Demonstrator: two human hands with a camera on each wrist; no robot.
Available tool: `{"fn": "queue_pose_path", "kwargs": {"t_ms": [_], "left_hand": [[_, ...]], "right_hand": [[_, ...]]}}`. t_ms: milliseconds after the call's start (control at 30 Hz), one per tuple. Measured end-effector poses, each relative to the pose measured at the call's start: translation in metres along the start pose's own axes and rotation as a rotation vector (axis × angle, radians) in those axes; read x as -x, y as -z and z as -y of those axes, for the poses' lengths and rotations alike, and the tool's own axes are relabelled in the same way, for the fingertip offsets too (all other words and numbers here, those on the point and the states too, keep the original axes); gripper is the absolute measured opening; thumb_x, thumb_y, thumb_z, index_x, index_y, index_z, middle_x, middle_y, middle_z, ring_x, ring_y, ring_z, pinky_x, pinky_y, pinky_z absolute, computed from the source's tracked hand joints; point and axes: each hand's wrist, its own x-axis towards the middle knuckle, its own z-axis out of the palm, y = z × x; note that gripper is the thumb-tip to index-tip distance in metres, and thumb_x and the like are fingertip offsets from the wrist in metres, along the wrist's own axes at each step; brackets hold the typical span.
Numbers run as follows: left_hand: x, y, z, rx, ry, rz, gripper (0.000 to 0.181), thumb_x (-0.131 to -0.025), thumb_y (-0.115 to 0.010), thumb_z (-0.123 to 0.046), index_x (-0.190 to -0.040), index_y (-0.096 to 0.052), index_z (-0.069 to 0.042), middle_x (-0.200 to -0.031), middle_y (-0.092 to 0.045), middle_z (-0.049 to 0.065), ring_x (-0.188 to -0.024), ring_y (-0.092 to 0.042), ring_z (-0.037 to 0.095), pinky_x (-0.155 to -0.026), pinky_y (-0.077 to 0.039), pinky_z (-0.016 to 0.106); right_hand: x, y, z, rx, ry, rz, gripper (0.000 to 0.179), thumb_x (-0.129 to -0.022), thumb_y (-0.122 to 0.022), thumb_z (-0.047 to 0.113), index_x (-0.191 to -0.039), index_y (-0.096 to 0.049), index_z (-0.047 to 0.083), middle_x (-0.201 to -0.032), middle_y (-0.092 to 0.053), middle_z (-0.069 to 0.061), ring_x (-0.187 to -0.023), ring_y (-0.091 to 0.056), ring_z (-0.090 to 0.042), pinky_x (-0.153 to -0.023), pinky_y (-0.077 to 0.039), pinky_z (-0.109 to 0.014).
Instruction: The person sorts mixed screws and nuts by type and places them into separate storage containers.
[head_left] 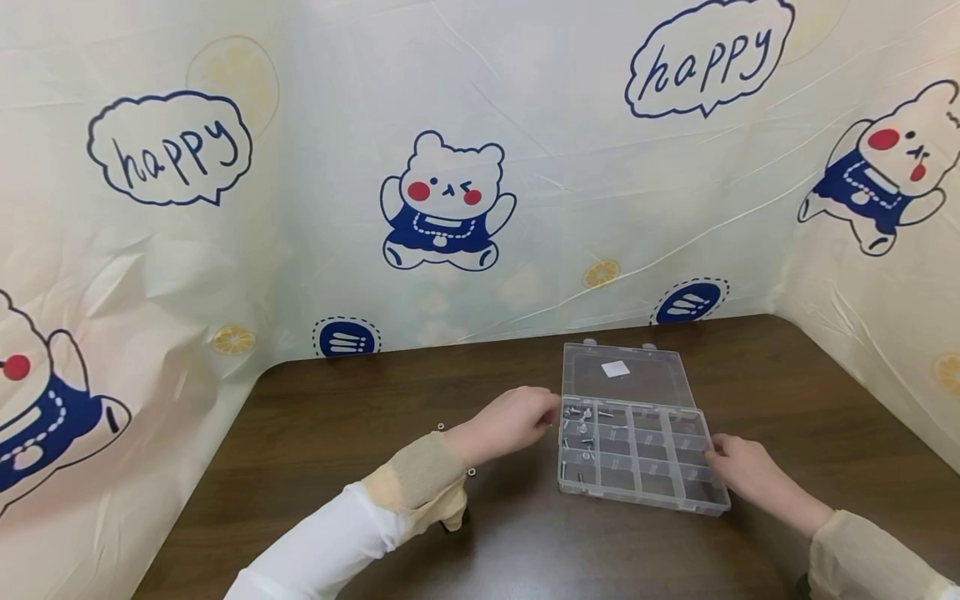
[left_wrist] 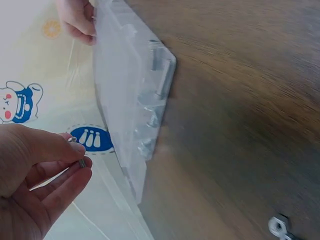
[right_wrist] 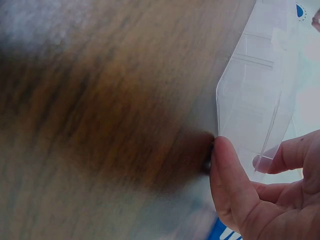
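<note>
A clear plastic compartment box (head_left: 652, 457) lies on the table with its lid (head_left: 652, 379) folded back. Several screws (head_left: 577, 412) sit in its left-hand compartments. Beside the box's left edge, my left hand (head_left: 517, 421) pinches a small metal screw (left_wrist: 82, 163) between thumb and fingers; the screw's middle is hidden by the thumb tip. My right hand (head_left: 750, 471) grips the box's right side wall, thumb on the inner side and fingers along the outside, as the right wrist view shows.
Two small nuts lie loose on the brown table (head_left: 322, 442), one nut (head_left: 441, 427) behind the left wrist and another nut (head_left: 471, 472) by the sleeve. A white paper slip (head_left: 616, 368) shows at the lid. A printed curtain (head_left: 540, 208) encloses the table's back and sides.
</note>
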Motion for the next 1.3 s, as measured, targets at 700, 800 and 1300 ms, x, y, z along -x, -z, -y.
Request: {"fn": "queue_pose_path", "kwargs": {"t_ms": [700, 800, 1300], "left_hand": [[-0.052, -0.008, -0.022, 0.119, 0.001, 0.037, 0.017, -0.085, -0.056, -0.003, -0.093, -0.069, -0.011, -0.089, -0.062, -0.004, -0.078, -0.054, 0.002, -0.069, -0.041, 0.01], [-0.06, -0.009, -0.023, 0.124, 0.016, 0.046, 0.017, -0.087, -0.055, -0.004, -0.094, -0.069, -0.01, -0.09, -0.064, -0.003, -0.078, -0.055, 0.003, -0.069, -0.042, 0.011], [-0.069, -0.011, -0.019, 0.056, 0.097, 0.058, 0.024, -0.084, -0.056, -0.001, -0.107, -0.063, -0.006, -0.1, -0.064, 0.002, -0.087, -0.057, 0.008, -0.074, -0.043, 0.015]], "right_hand": [[0.004, -0.002, 0.003, -0.006, 0.003, -0.015, 0.041, -0.085, -0.043, 0.011, -0.107, -0.047, -0.024, -0.096, -0.057, -0.033, -0.08, -0.057, -0.029, -0.071, -0.047, -0.045], [0.004, -0.001, 0.004, -0.007, 0.005, -0.019, 0.041, -0.085, -0.042, 0.01, -0.107, -0.047, -0.024, -0.097, -0.057, -0.033, -0.081, -0.058, -0.029, -0.071, -0.047, -0.045], [0.004, 0.003, 0.006, -0.015, -0.014, 0.003, 0.044, -0.087, -0.042, 0.012, -0.109, -0.044, -0.026, -0.105, -0.053, -0.038, -0.09, -0.057, -0.036, -0.075, -0.046, -0.048]]}}
